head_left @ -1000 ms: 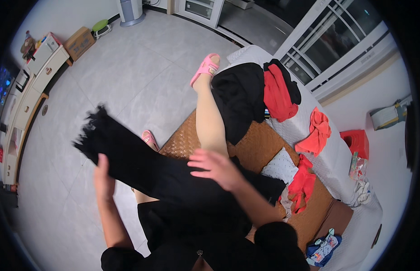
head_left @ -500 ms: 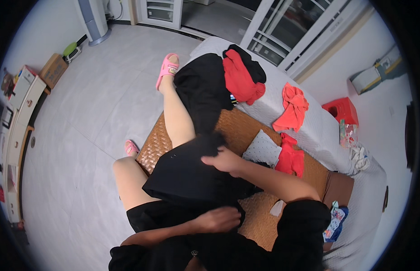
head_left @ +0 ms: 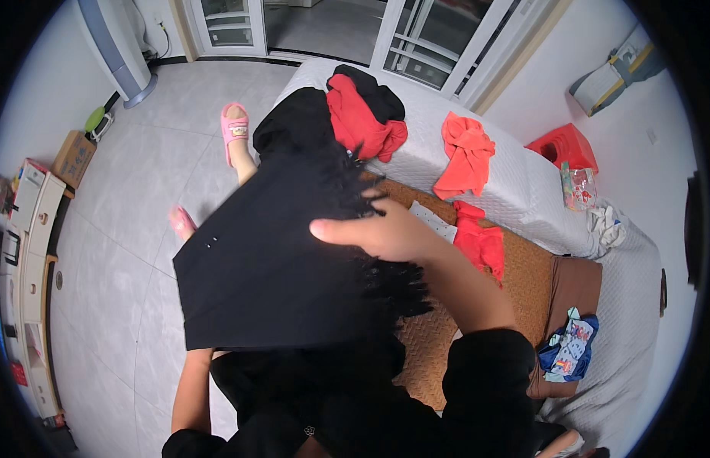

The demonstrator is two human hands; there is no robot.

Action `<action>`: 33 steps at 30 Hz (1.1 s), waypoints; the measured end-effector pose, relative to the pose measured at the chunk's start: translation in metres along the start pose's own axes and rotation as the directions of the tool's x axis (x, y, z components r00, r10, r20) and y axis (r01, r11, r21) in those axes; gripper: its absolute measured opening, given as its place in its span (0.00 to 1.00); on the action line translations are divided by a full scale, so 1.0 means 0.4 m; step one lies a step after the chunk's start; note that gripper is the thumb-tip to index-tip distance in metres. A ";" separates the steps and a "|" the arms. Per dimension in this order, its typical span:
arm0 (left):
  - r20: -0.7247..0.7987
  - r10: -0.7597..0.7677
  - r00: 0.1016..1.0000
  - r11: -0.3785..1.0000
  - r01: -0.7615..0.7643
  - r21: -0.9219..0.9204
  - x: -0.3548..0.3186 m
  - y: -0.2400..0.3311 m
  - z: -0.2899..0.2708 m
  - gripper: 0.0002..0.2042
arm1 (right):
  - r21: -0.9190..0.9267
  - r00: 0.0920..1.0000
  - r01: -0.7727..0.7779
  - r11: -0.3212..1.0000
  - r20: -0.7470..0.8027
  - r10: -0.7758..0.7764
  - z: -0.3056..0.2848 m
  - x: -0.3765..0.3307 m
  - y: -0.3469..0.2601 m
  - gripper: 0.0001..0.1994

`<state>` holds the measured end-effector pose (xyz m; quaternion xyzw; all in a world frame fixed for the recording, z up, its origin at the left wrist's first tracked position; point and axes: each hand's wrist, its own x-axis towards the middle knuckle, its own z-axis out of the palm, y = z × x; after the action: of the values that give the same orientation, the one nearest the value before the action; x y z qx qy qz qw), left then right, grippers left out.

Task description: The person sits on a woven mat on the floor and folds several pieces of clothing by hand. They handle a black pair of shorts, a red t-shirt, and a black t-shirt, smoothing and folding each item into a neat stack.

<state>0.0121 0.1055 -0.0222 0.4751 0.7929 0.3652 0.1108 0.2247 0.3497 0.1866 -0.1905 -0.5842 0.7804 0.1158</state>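
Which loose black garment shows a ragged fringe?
The black garment under the right hand; the black clothes bunched around the red garment show no fringe.

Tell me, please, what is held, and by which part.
The right hand holds a flat black fabric piece with ragged fringe, near its fringed edge. The left hand is hidden beneath, so its hold cannot be told.

The black fringed garment (head_left: 263, 267), bunched up half a second ago, now spreads in a broad panel hiding both knees. Its fringe (head_left: 401, 294), at the far left a second ago, now lies to the right, beside the right hand (head_left: 385, 229). The left hand, visible before, is now hidden behind it, only the forearm (head_left: 193, 389) showing.
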 end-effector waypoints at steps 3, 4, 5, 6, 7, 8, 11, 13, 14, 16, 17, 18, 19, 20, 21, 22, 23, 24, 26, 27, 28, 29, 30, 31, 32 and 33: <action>-0.053 -0.135 0.989 0.991 0.134 -0.024 -0.055 -0.066 -0.021 0.12 | -0.189 0.994 -0.105 0.976 -0.043 0.099 -0.074 -0.035 0.127 0.15; -0.070 -0.174 0.982 0.985 0.172 -0.031 -0.077 -0.084 -0.025 0.12 | -0.147 0.993 -0.116 0.982 -0.045 0.111 -0.078 -0.056 0.153 0.16; -0.077 -0.201 0.977 0.979 0.198 -0.046 -0.091 -0.099 -0.023 0.12 | -0.105 0.990 -0.132 0.986 -0.057 0.126 -0.083 -0.083 0.175 0.18; -0.081 -0.225 0.971 0.974 0.221 -0.056 -0.103 -0.111 -0.021 0.12 | -0.171 0.969 -0.233 0.957 -0.125 0.214 -0.097 -0.101 0.214 0.20; -0.079 -0.240 0.967 0.969 0.235 -0.069 -0.112 -0.121 -0.017 0.12 | -0.161 0.942 -0.329 0.930 -0.129 0.311 -0.104 -0.110 0.241 0.23; -0.079 -0.253 0.964 0.966 0.247 -0.076 -0.119 -0.129 -0.011 0.12 | -0.201 0.880 -0.468 0.861 -0.199 0.432 -0.115 -0.108 0.304 0.24; -0.080 -0.290 0.954 0.954 0.281 -0.101 -0.133 -0.155 -0.002 0.12 | -0.341 0.794 -0.574 0.744 -0.454 0.405 -0.079 -0.098 0.542 0.26; -0.079 -0.311 0.947 0.946 0.301 -0.117 -0.143 -0.166 -0.012 0.12 | -0.624 0.901 -0.400 0.672 -0.403 0.162 -0.050 -0.091 0.729 0.26; -0.078 -0.328 0.942 0.940 0.317 -0.126 -0.146 -0.174 -0.024 0.12 | -0.615 0.901 -0.398 0.680 -0.403 0.163 -0.021 -0.086 0.720 0.26; -0.069 -0.355 0.932 0.929 0.344 -0.134 -0.141 -0.184 -0.056 0.13 | -0.616 0.926 -0.326 0.717 -0.362 0.110 0.028 -0.070 0.726 0.26; -0.061 -0.363 0.930 0.926 0.352 -0.137 -0.129 -0.190 -0.075 0.13 | -0.622 0.946 -0.251 0.741 -0.320 0.051 0.048 -0.055 0.734 0.27; -0.055 -0.369 0.928 0.923 0.359 -0.137 -0.119 -0.192 -0.087 0.13 | -0.628 0.961 -0.137 0.766 -0.272 -0.051 0.061 -0.045 0.738 0.26; -0.052 -0.382 0.923 0.918 0.372 -0.141 -0.119 -0.196 -0.095 0.13 | -0.610 0.962 -0.067 0.790 -0.250 -0.111 0.072 -0.030 0.728 0.25; -0.046 -0.390 0.920 0.914 0.381 -0.140 -0.120 -0.198 -0.092 0.13 | -0.628 0.966 -0.147 0.764 -0.257 -0.026 0.075 -0.015 0.720 0.25; -0.041 -0.398 0.917 0.911 0.389 -0.139 -0.124 -0.196 -0.089 0.13 | -0.645 0.962 -0.222 0.731 -0.265 0.059 0.076 -0.001 0.709 0.24; -0.035 -0.407 0.913 0.907 0.399 -0.137 -0.128 -0.202 -0.081 0.13 | -0.598 0.966 -0.177 0.782 -0.257 0.021 0.074 0.007 0.689 0.25; -0.035 -0.413 0.910 0.904 0.405 -0.136 -0.142 -0.200 -0.067 0.13 | -0.547 0.968 -0.128 0.827 -0.251 -0.016 0.065 0.001 0.662 0.25; -0.037 -0.423 0.905 0.899 0.415 -0.137 -0.159 -0.199 -0.045 0.13 | -0.497 0.969 -0.083 0.864 -0.243 -0.046 0.054 -0.013 0.621 0.25; 0.004 -0.401 0.916 0.907 0.398 -0.135 -0.134 -0.197 0.014 0.13 | -0.402 0.873 -0.408 0.820 -0.433 0.222 -0.019 -0.047 0.499 0.29; 0.011 -0.397 0.918 0.908 0.395 -0.142 -0.133 -0.194 0.037 0.13 | -0.509 0.813 -0.479 0.715 -0.565 0.143 -0.062 -0.057 0.547 0.31; 0.011 -0.405 0.914 0.903 0.402 -0.150 -0.144 -0.197 0.055 0.13 | -0.368 0.695 -0.636 0.678 -0.656 0.296 -0.106 -0.054 0.544 0.32; 0.018 -0.410 0.912 0.899 0.408 -0.161 -0.147 -0.197 0.075 0.13 | -0.279 0.852 -0.466 0.839 -0.398 0.341 -0.186 -0.054 0.580 0.30; 0.027 -0.414 0.910 0.895 0.412 -0.173 -0.144 -0.199 0.080 0.13 | -0.287 0.897 -0.331 0.899 -0.392 0.205 -0.228 -0.059 0.672 0.26; 0.033 -0.425 0.905 0.885 0.423 -0.194 -0.149 -0.207 0.084 0.13 | -0.309 0.885 -0.358 0.881 -0.413 0.215 -0.228 -0.064 0.671 0.25; 0.038 -0.436 0.899 0.876 0.434 -0.211 -0.161 -0.219 0.080 0.13 | -0.330 0.872 -0.385 0.862 -0.436 0.223 -0.227 -0.067 0.668 0.23; 0.046 -0.450 0.892 0.864 0.448 -0.229 -0.177 -0.224 0.082 0.13 | -0.349 0.861 -0.413 0.841 -0.451 0.235 -0.215 -0.066 0.641 0.22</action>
<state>0.0060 0.0369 -0.1190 0.2599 0.8334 0.4221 0.2444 0.2965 0.3393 -0.0754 -0.4612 -0.6662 0.5842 0.0480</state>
